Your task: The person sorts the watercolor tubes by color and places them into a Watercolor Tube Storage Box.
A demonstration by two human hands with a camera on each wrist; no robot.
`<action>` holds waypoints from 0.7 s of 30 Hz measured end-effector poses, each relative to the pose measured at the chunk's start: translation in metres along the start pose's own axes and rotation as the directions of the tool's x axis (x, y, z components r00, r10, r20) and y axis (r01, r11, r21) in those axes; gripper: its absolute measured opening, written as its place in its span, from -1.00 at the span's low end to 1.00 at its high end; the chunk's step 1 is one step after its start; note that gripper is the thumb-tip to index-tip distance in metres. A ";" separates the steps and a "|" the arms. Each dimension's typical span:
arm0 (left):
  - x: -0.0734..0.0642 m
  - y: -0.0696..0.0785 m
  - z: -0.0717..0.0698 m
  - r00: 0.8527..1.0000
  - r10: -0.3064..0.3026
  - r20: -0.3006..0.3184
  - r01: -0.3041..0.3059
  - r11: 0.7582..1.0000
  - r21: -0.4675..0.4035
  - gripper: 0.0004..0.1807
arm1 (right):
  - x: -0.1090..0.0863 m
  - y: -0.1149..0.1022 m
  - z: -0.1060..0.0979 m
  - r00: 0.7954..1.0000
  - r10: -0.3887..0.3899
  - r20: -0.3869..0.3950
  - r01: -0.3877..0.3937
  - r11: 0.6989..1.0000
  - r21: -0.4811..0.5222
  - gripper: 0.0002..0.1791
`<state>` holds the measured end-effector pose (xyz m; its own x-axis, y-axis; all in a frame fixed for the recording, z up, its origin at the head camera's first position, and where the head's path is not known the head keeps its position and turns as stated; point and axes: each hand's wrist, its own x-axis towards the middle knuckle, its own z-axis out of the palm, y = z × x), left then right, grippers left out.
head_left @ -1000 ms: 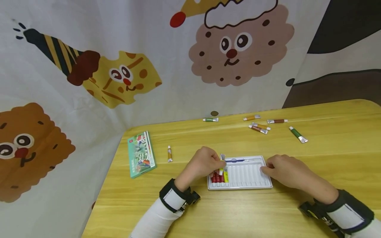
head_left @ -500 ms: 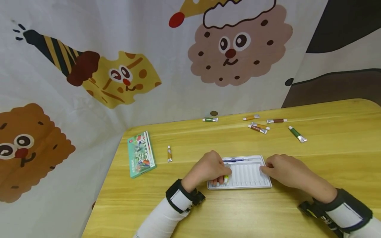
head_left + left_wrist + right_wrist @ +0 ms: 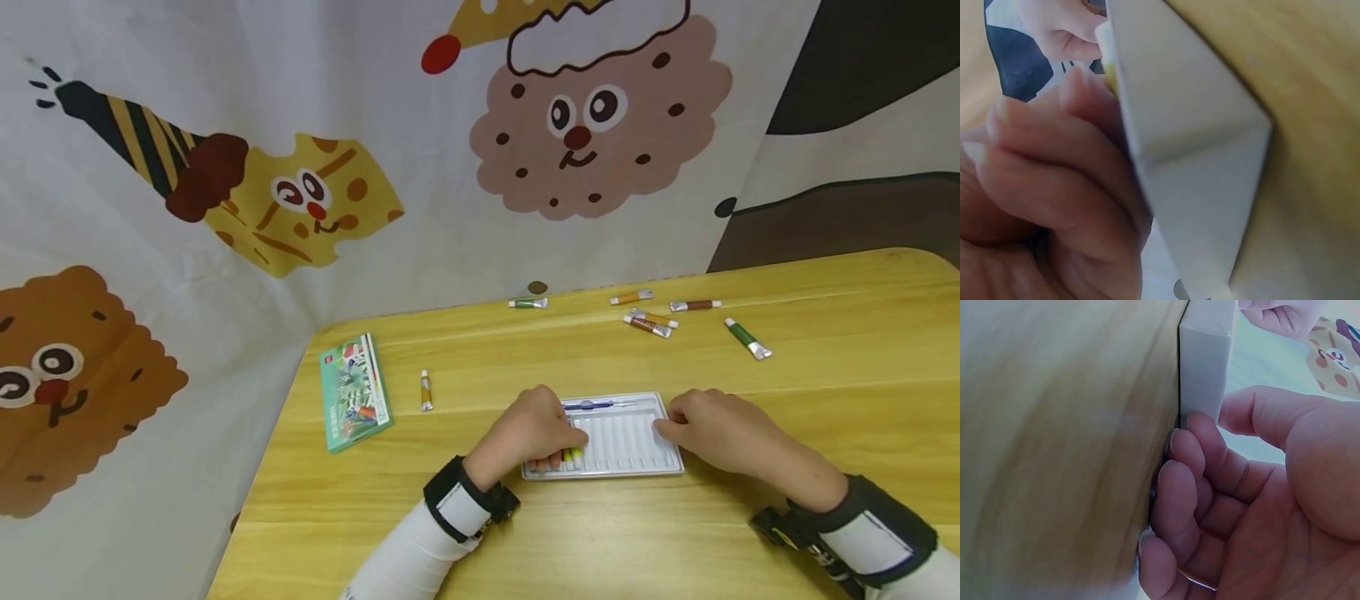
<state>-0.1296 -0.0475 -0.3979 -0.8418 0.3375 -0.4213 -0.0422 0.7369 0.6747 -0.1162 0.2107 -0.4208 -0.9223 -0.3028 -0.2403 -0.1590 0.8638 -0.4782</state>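
Note:
A white plastic tray (image 3: 630, 442) with ribbed slots lies on the table. Over its left end, my left hand (image 3: 528, 429) pinches a yellow paint tube (image 3: 577, 457), lowered into a slot beside another yellow one. Its curled fingers partly hide the red tubes at that end. In the left wrist view, the fingers (image 3: 1066, 169) lie along the tray's side wall (image 3: 1204, 187). My right hand (image 3: 720, 433) grips the tray's right edge. The right wrist view shows thumb and index finger on either side of the tray's corner (image 3: 1207, 369). A blue paintbrush (image 3: 592, 406) lies in the tray's back groove.
A green paint box (image 3: 356, 392) lies at the left, with an ochre tube (image 3: 426, 392) beside it. Toward the back are a green tube (image 3: 528, 304), several ochre and brown tubes (image 3: 648, 326), and another green tube (image 3: 747, 338). A printed curtain (image 3: 435, 250) hangs behind the table.
My left hand has moved slightly right and down, bringing the yellow tube from above the tray into a slot beside the other yellow tube. The right hand stays at the tray's edge.

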 end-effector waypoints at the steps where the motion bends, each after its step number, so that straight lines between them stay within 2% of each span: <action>1: 0.000 0.000 0.000 1.000 -0.002 -0.002 0.002 1.000 -0.001 -0.54 | 0.000 0.000 0.000 1.000 0.001 0.003 -0.001 1.000 0.002 -0.64; 8: -0.002 0.001 -0.001 1.000 0.009 0.006 -0.009 1.000 0.005 -0.53 | 0.000 -0.002 -0.002 1.000 0.017 0.021 -0.018 1.000 0.009 -0.68; 15: -0.007 0.002 -0.006 0.999 0.033 0.012 -0.034 0.996 0.084 -0.59 | 0.000 -0.003 -0.002 0.999 0.018 0.028 -0.019 1.000 0.014 -0.69; 21: -0.009 0.002 -0.005 0.999 0.051 0.013 -0.052 0.995 0.083 -0.56 | 0.000 -0.002 -0.002 0.999 0.018 0.035 -0.019 1.000 0.022 -0.72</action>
<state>-0.1248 -0.0527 -0.3897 -0.8356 0.3825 -0.3943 0.0462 0.7642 0.6434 -0.1164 0.2093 -0.4183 -0.9119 -0.3015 -0.2784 -0.1341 0.8601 -0.4921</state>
